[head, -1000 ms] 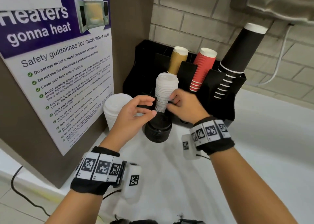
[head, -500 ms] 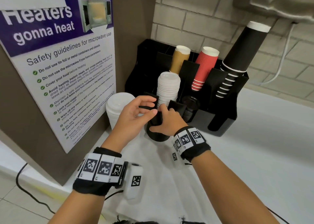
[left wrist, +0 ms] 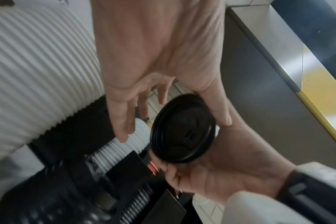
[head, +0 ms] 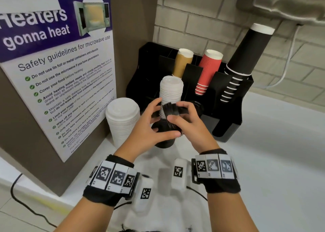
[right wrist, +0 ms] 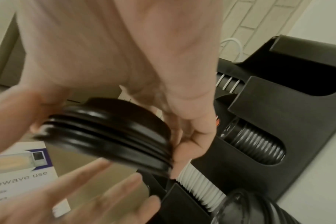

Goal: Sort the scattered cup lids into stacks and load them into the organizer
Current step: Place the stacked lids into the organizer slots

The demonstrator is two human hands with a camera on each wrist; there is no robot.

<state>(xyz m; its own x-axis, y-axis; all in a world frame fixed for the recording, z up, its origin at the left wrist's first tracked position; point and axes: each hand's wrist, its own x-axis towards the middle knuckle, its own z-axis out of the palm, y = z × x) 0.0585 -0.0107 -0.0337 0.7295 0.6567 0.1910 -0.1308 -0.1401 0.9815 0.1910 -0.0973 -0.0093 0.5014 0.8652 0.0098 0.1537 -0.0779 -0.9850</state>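
Observation:
My right hand pinches a few nested black lids by the rim and holds them tilted, just in front of the white lid stack that stands in the black organizer. The same black lids fill the middle of both wrist views. To their left my left hand has its fingers straight and spread, with the thumb close to the lids' rim. Under both hands a taller stack of black lids stands on the counter.
A wide stack of white lids stands on the counter by the poster board. The organizer holds brown, red and black cups, and more black lids in a front slot. White counter stretches right.
My right hand left the white stack in the organizer, dropped to the black stack on the counter and came up with a few black lids. My left hand stayed close by.

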